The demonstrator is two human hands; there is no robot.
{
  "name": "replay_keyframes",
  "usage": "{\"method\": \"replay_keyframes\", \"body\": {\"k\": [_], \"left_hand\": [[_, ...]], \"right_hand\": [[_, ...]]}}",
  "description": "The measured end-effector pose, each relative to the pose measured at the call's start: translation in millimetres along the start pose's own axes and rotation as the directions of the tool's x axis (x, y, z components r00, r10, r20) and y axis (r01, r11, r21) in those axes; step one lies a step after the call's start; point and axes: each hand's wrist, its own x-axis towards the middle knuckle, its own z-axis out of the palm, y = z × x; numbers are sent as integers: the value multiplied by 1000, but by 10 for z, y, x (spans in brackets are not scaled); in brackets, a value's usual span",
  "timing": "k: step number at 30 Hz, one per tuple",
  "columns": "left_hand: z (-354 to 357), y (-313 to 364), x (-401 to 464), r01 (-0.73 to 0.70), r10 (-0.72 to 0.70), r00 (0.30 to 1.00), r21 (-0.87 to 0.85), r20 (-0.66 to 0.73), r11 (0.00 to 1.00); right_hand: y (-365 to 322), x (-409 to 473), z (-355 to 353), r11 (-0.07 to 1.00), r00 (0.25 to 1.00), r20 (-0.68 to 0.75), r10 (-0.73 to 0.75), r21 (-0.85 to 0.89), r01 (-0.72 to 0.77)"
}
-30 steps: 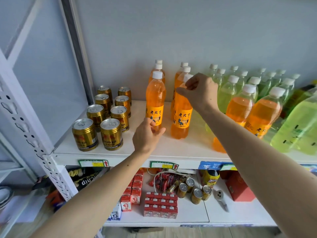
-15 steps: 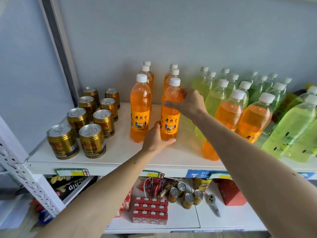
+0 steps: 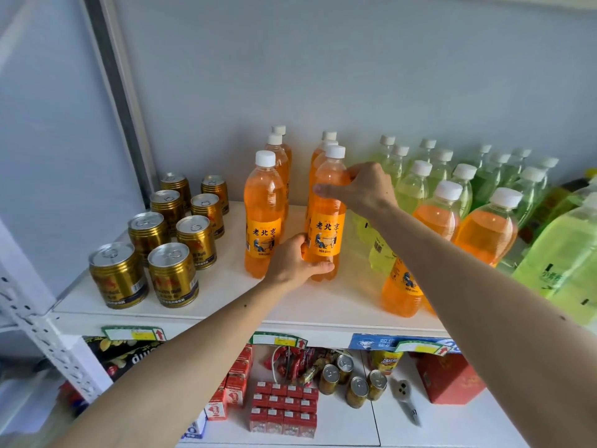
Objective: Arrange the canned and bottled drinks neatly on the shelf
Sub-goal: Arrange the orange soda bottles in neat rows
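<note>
The orange bottle (image 3: 326, 221) stands upright at the front of the right orange row on the shelf (image 3: 226, 305), gripped by both hands. The right hand (image 3: 365, 189) curls round its shoulder from the right while the left hand (image 3: 292, 263) cups its base, so it can slide back squarely along its row.

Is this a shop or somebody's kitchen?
Most likely a small shop: price tags clipped to the shelf edge, gold cans and orange bottles in rows, snacks below.
</note>
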Motion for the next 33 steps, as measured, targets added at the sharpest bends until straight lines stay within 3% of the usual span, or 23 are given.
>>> {"method": "replay_keyframes", "body": {"k": [11, 17, 26, 30, 33], "left_hand": [[21, -68, -19, -40, 33, 999, 198, 37, 979], [-74, -74, -128, -65, 20, 994, 416, 111, 907], [-795, 29, -288, -174, 64, 976, 574, 207, 800], [-1225, 155, -247, -210, 97, 970, 571, 222, 794], [-1565, 290, -186, -206, 101, 973, 584, 207, 785]], "right_hand": [[86, -195, 110, 998, 999, -17, -29, 57, 29], [43, -298, 113, 999, 1000, -9, -13, 44, 13], [-217, -401, 20, 996, 999, -46, 27, 86, -23], [-553, -325, -131, 991, 986, -162, -29, 124, 50], [-812, -187, -210, 985, 981, -165, -100, 121, 120]]}}
